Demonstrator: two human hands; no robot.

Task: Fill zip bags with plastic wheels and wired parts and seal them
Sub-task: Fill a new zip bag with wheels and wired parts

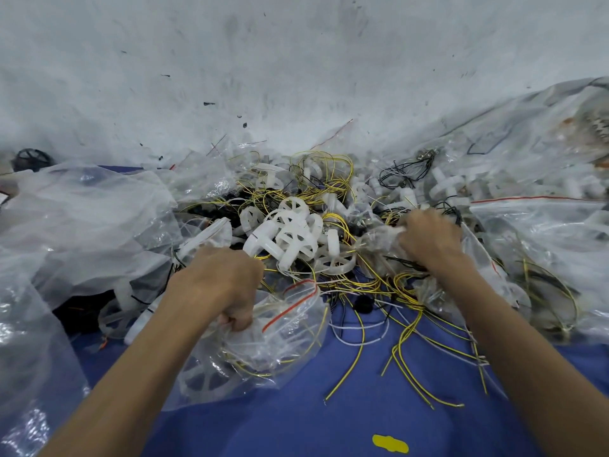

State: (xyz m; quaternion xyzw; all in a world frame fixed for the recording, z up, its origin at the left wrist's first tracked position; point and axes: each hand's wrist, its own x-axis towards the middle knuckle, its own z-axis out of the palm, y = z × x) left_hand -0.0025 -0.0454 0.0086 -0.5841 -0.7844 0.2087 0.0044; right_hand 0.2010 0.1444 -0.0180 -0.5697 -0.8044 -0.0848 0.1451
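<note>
Nearest, well short of the wheel pile (286, 232): yellow sticker (390, 443) on blue table cover (329, 423). Just short of the pile, left of its centre: zip bag (263, 351), wheel and yellow wires inside, red-striped mouth running diagonally, open toward the pile. Gripped at the mouth edge by left hand (227, 285), fingers curled tight. Near-right of the pile: loose wires (405, 351). At the pile's right edge: right hand (428, 239), blurred, closed on crumpled plastic (384, 235). Judged: wheels directly beyond the bag mouth, left hand nearer. Right of the pile: filled bags (543, 225). Beyond: wall (296, 61).
</note>
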